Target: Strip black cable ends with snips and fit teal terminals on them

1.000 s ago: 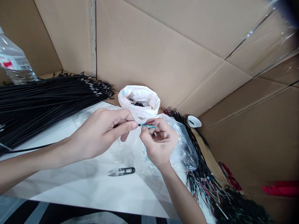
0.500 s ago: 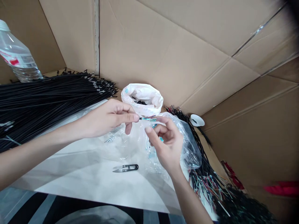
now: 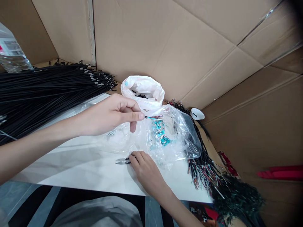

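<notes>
Over the white sheet (image 3: 78,170), left hand (image 3: 111,115) raised, thumb and forefinger pinched shut on the end of a thin black cable (image 3: 147,117), coloured inner wires (image 3: 156,117) fanning out just past the fingertips toward the right. Lower down, right hand (image 3: 145,168) flat on the sheet, fingers curled over the handle end of the small thread snips (image 3: 123,161); blades poking out to the left, lying on the white surface. Touching the snips for certain, though whether gripping them or merely resting on them: cannot tell.

Just behind the pinched cable end, a white plastic bag (image 3: 143,93) rolled open at the top, small dark pieces inside. Right beside it and under the wire tips, a crumpled clear plastic bag (image 3: 180,135) with a cluster of teal bits (image 3: 159,130) showing through.

Far left, a big pile of long black cables (image 3: 42,91) laid side by side, metal-tipped ends pointing right toward the white bag. At the top left corner, part of a clear water bottle (image 3: 10,52) behind that pile. To the right of the clear bag, a small white cap (image 3: 197,114) on the cardboard, and beyond the sheet's right edge a tangled heap of cut cable ends (image 3: 213,179) with coloured strands. All around, brown cardboard walls (image 3: 180,44).
</notes>
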A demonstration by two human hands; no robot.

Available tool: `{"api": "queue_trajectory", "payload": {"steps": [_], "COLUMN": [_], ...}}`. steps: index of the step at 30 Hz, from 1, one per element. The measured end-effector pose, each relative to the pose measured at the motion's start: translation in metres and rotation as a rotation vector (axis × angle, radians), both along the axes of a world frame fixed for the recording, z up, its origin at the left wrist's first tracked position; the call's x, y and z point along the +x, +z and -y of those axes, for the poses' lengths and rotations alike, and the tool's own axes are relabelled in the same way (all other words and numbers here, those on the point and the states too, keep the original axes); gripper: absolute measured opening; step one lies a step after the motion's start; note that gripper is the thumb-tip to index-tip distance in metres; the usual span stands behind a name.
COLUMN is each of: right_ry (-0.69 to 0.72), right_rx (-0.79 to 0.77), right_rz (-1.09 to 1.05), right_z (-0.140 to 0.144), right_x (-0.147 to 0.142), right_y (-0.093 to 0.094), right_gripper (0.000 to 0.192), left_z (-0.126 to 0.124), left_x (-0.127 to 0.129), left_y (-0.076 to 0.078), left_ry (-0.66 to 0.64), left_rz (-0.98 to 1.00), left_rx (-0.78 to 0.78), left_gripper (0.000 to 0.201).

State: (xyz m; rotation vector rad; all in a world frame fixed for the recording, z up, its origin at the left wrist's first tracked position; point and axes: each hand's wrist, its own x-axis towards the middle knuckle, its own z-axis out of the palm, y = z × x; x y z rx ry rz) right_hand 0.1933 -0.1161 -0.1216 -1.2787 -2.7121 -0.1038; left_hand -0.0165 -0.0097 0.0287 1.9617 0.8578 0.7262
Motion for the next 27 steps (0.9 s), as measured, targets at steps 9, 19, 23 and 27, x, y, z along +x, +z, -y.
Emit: {"api": "queue_trajectory", "payload": {"steps": [9,19,23,27], "right_ry": [-0.233,-0.28,-0.344,-0.4], "right_rx": [-0.371,-0.537,-0.516,-0.392], "right_rz": [-0.518,-1.637,-1.761,-1.742], "right_z": [0.007,-0.004,-0.009,-0.008], "right_x": [0.014,-0.005,-0.016,-0.021], "right_y": [0.01,0.048,0.052,0.054], "right_gripper": [0.006,0.021,0.043,0.047], "left_z": [-0.002,0.002,0.001,0.0], "left_x": [0.001,0.007,0.008,0.008], "left_y": [0.0,-0.006,-0.005,-0.005], "left_ry": [0.001,-0.047,-0.055,-0.056], "left_rz": [0.019,0.008,0.011,0.009], "left_rx": [-0.029,-0.09,-0.092,-0.104], "left_gripper": [0.039,0.038,0.038,0.038]}}
